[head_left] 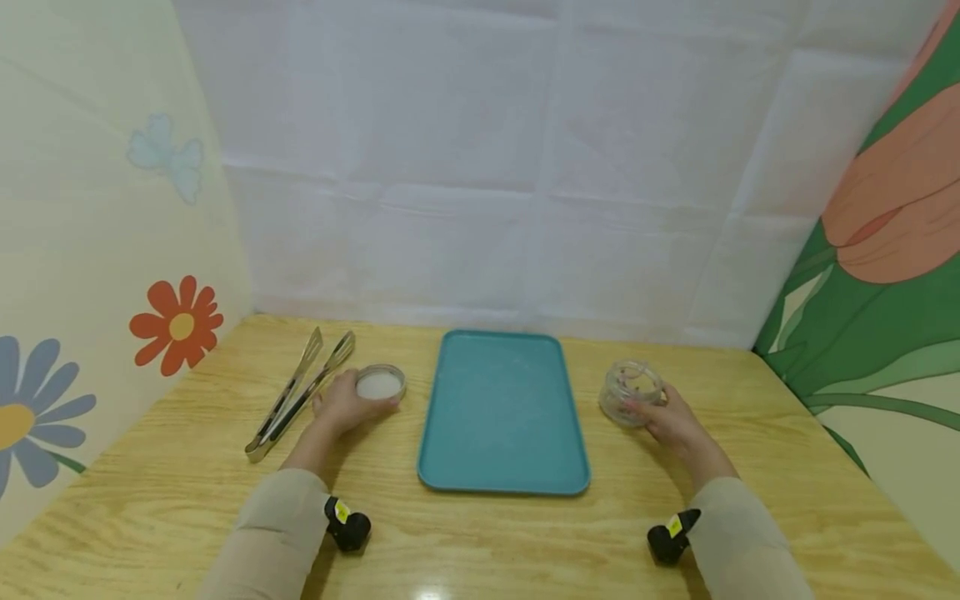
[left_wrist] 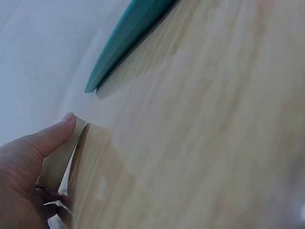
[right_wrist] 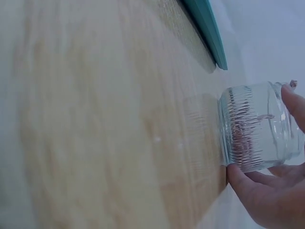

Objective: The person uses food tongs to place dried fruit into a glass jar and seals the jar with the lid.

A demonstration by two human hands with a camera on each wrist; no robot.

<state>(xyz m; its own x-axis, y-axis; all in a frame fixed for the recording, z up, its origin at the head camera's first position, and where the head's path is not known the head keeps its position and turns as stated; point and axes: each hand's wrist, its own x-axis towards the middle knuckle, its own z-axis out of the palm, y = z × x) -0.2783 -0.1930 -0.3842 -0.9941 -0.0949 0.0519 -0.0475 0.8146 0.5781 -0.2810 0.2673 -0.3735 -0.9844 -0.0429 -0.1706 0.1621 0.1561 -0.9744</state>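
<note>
My left hand (head_left: 347,407) grips a round, shallow metal-rimmed lid (head_left: 380,385) with a whitish inside, left of the blue-green tray (head_left: 502,417). In the left wrist view the thumb lies along the side of the lid (left_wrist: 61,162), low at the tabletop. On the tray's other side, my right hand (head_left: 673,418) holds a clear glass jar (head_left: 621,402) by its near right side. Fine ribs circle the lower part of the jar (right_wrist: 255,126) in the right wrist view, and small reddish-brown bits show inside. Its base is right at the table.
Metal tongs (head_left: 288,408) with dark handles lie spread on the wooden table (head_left: 480,550), just left of my left hand. A white cloth (head_left: 480,208) hangs behind the table. Flower-printed panels (head_left: 97,250) stand at both sides.
</note>
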